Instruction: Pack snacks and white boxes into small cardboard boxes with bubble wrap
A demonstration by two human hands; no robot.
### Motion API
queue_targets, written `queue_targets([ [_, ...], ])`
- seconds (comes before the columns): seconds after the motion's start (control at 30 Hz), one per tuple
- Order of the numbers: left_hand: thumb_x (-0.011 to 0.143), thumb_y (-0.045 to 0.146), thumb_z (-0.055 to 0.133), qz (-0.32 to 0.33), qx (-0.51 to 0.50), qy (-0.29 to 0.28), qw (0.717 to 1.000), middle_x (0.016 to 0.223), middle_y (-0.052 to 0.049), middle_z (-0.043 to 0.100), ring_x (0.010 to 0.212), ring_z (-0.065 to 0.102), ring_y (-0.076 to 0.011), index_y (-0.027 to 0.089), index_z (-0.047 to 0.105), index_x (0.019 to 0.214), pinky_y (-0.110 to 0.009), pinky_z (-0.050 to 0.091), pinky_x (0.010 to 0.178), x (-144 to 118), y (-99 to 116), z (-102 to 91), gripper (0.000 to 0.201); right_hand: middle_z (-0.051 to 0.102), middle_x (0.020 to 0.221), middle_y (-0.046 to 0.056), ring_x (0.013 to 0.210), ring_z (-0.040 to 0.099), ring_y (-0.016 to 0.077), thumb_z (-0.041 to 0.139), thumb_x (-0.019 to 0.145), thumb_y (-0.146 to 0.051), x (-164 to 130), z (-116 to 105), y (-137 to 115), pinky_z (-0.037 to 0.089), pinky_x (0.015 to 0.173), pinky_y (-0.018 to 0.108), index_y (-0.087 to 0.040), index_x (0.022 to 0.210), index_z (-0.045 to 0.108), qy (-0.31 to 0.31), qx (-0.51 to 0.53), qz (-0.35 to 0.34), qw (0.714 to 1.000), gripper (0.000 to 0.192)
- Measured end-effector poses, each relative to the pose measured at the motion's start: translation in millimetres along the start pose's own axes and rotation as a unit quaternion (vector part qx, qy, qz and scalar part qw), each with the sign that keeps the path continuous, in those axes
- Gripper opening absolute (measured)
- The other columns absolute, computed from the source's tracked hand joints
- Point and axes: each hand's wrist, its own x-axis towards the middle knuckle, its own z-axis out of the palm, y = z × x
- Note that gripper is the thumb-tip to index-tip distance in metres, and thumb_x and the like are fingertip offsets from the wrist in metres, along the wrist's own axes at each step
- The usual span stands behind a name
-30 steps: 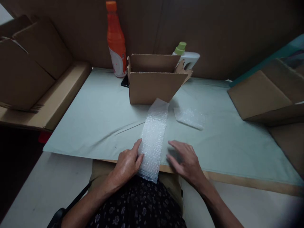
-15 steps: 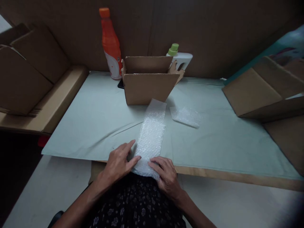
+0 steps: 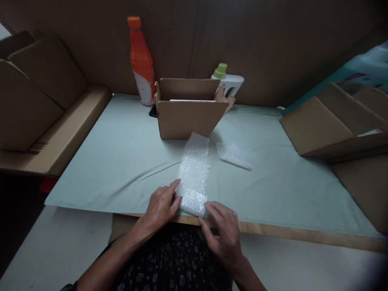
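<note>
Both hands, left hand (image 3: 161, 205) and right hand (image 3: 223, 232), touch the bubble wrap strip's (image 3: 194, 173) near end

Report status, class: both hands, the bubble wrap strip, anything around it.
Left hand and right hand both pressing near end of bubble wrap strip. Strip lies flat on table cloth, far end at open cardboard box. Smaller bubble wrap piece apart, right.
</note>
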Motion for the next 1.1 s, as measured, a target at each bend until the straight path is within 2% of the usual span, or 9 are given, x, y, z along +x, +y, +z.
queue_targets([
  [0.1, 0.094, 0.024, 0.055, 0.020, 0.016, 0.018, 1.000, 0.084, -0.005, 0.069, 0.076, 0.063, -0.0219, 0.015, 0.053, 0.138, -0.037, 0.053, 0.073, -0.5, -0.8, -4.3, 0.045, 0.069, 0.125, 0.013, 0.119, 0.061, 0.0297, 0.061, 0.092, -0.014, 4.6, 4.8, -2.5, 0.049, 0.095, 0.048, -0.019, 0.123, 0.063, -0.082, -0.013, -0.043, 0.996, 0.032],
  [0.27, 0.090, 0.032, 0.066, 0.125, -0.038, 0.024, 0.991, 0.133, -0.016, 0.061, 0.123, 0.055, -0.0305, 0.019, 0.052, 0.139, -0.049, 0.048, 0.101, -15.4, 4.3, -25.4, 0.053, 0.077, 0.107, 0.007, 0.100, 0.070, 0.0220, 0.055, 0.096, -0.012, 21.5, 9.1, 3.3, 0.053, 0.087, 0.041, -0.022, 0.119, 0.067, -0.098, 0.076, -0.019, 0.992, 0.028],
  [0.4, 0.095, 0.020, 0.055, 0.103, -0.098, -0.006, 0.990, 0.114, -0.009, 0.071, 0.103, 0.064, -0.0228, 0.023, 0.051, 0.139, -0.040, 0.052, 0.090, -19.6, 7.1, -29.7, 0.045, 0.078, 0.101, 0.005, 0.088, 0.072, 0.0196, 0.054, 0.099, -0.024, 29.9, 5.7, 7.6, 0.057, 0.078, 0.034, -0.024, 0.118, 0.069, -0.159, 0.180, 0.074, 0.968, 0.024],
  [0.47, 0.096, 0.021, 0.053, 0.056, -0.099, 0.004, 0.993, 0.109, -0.009, 0.073, 0.092, 0.065, -0.0216, 0.021, 0.054, 0.137, -0.038, 0.053, 0.084, -12.1, 6.4, -24.1, 0.041, 0.076, 0.109, 0.007, 0.097, 0.072, 0.0218, 0.056, 0.098, -0.027, 31.3, 6.0, 10.2, 0.057, 0.083, 0.036, -0.024, 0.119, 0.069, -0.127, 0.154, 0.095, 0.975, 0.025],
  [0.6, 0.094, 0.026, 0.055, 0.009, -0.058, 0.015, 0.998, 0.108, -0.011, 0.072, 0.089, 0.065, -0.0230, 0.018, 0.058, 0.133, -0.041, 0.054, 0.084, 11.9, 2.5, -9.1, 0.040, 0.071, 0.118, 0.012, 0.107, 0.066, 0.0267, 0.062, 0.095, -0.027, 28.7, 8.7, 14.8, 0.052, 0.088, 0.043, -0.022, 0.125, 0.064, -0.039, 0.048, 0.024, 0.998, 0.031],
  [0.73, 0.094, 0.030, 0.057, 0.025, -0.021, 0.056, 0.998, 0.120, -0.014, 0.065, 0.108, 0.061, -0.0282, 0.017, 0.056, 0.134, -0.047, 0.051, 0.093, 19.3, 1.3, -6.0, 0.042, 0.071, 0.121, 0.012, 0.110, 0.065, 0.0284, 0.063, 0.094, -0.026, 27.7, 12.2, 13.7, 0.050, 0.091, 0.047, -0.022, 0.130, 0.061, -0.097, 0.020, -0.038, 0.994, 0.036],
  [0.9, 0.090, 0.026, 0.062, 0.114, -0.087, 0.021, 0.990, 0.136, -0.013, 0.058, 0.126, 0.052, -0.0289, 0.023, 0.046, 0.145, -0.049, 0.043, 0.107, -1.1, 5.0, -20.0, 0.057, 0.076, 0.108, 0.007, 0.095, 0.070, 0.0228, 0.059, 0.098, -0.025, 36.2, 10.4, 15.9, 0.055, 0.082, 0.040, -0.024, 0.125, 0.061, -0.108, 0.108, 0.031, 0.988, 0.027],
  [1.0, 0.093, 0.023, 0.055, 0.071, -0.110, 0.008, 0.991, 0.119, -0.010, 0.067, 0.109, 0.059, -0.0255, 0.022, 0.047, 0.143, -0.044, 0.048, 0.097, -0.2, 4.7, -21.7, 0.051, 0.075, 0.110, 0.007, 0.097, 0.070, 0.0217, 0.058, 0.099, -0.030, 39.3, 6.6, 20.4, 0.057, 0.082, 0.037, -0.024, 0.125, 0.061, -0.134, 0.131, 0.071, 0.980, 0.027],
  [1.1, 0.094, 0.026, 0.054, 0.025, -0.080, 0.024, 0.996, 0.107, -0.011, 0.070, 0.098, 0.061, -0.0255, 0.016, 0.052, 0.138, -0.044, 0.049, 0.091, 20.8, 2.2, -13.8, 0.046, 0.070, 0.123, 0.012, 0.110, 0.066, 0.0264, 0.056, 0.099, -0.031, 40.2, 6.6, 21.8, 0.054, 0.089, 0.043, -0.022, 0.130, 0.058, -0.073, 0.048, 0.046, 0.995, 0.032],
])
